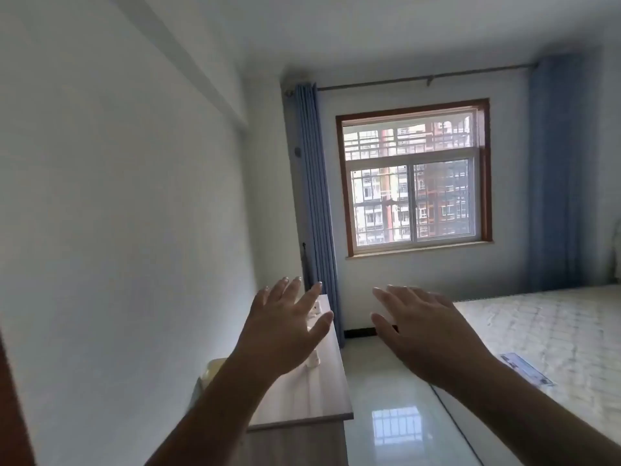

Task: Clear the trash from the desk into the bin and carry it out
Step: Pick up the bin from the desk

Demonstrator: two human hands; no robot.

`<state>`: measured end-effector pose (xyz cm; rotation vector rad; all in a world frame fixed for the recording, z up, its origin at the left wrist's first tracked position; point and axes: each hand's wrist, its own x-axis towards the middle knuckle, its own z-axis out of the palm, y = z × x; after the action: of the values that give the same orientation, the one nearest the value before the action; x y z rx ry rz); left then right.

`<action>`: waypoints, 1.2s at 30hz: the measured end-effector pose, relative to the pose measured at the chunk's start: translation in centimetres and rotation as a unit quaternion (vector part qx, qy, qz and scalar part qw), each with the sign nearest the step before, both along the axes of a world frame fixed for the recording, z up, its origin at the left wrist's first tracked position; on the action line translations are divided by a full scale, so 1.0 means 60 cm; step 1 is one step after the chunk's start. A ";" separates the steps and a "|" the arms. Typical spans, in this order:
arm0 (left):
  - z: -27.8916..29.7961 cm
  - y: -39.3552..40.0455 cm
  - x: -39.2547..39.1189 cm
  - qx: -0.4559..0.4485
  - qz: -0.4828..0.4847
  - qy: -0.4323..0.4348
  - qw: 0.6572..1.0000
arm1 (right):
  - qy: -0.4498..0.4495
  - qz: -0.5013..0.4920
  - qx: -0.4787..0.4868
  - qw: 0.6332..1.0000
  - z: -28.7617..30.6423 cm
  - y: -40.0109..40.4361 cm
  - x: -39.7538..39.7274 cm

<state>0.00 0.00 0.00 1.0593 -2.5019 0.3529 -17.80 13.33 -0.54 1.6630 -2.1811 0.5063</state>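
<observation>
A light wooden desk (309, 398) runs along the left wall toward the window. Small white scraps of trash (314, 359) lie on its top, partly hidden behind my left hand (285, 327), which is raised above the desk with fingers spread and nothing in it. My right hand (426, 331) is held up over the floor between desk and bed, also spread and holding nothing. A pale rounded object (213, 368), possibly the bin, shows at the desk's left side behind my left forearm; I cannot tell what it is.
A bed with a bare quilted mattress (554, 338) fills the right side, a printed label (526, 369) on it. Glossy white floor tiles (396, 415) form an aisle between desk and bed. Blue curtains (316, 210) flank a brown-framed window (413, 183) ahead.
</observation>
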 end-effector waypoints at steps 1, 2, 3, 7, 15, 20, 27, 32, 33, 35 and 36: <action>-0.005 -0.004 -0.021 0.002 -0.005 0.000 1.000 | -0.001 0.001 -0.005 1.000 -0.006 -0.002 -0.019; -0.010 -0.011 -0.043 -0.002 -0.012 0.001 1.000 | 0.003 -0.005 -0.012 1.000 -0.013 -0.006 -0.041; -0.015 -0.018 -0.063 -0.004 -0.008 -0.002 1.000 | 0.010 -0.008 -0.017 1.000 -0.021 -0.012 -0.063; -0.034 -0.045 -0.134 -0.011 -0.002 -0.020 1.000 | 0.017 -0.010 -0.013 1.000 -0.043 -0.037 -0.146; -0.090 -0.108 -0.178 -0.016 0.043 -0.050 0.998 | -0.013 0.009 0.024 1.000 -0.092 -0.114 -0.194; -0.123 -0.174 -0.149 -0.007 0.081 -0.052 0.995 | -0.016 0.044 0.044 0.998 -0.113 -0.196 -0.181; -0.169 -0.309 -0.071 0.019 0.123 -0.047 0.991 | 0.000 0.085 0.058 0.995 -0.146 -0.362 -0.122; -0.214 -0.412 -0.007 0.050 0.144 -0.028 0.988 | 0.010 0.118 0.064 0.991 -0.161 -0.482 -0.069; -0.221 -0.433 0.003 0.054 0.145 -0.025 0.988 | 0.011 0.122 0.063 0.990 -0.164 -0.503 -0.063; -0.235 -0.478 0.024 0.053 0.149 -0.014 0.987 | 0.009 0.126 0.059 0.990 -0.172 -0.541 -0.056; -0.243 -0.499 0.033 0.052 0.152 -0.006 0.987 | 0.007 0.126 0.058 0.990 -0.178 -0.558 -0.054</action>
<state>2.00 -29.92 -14.61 1.4909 -2.3904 0.3185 -21.04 -20.12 -11.22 2.0128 -2.0354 0.4388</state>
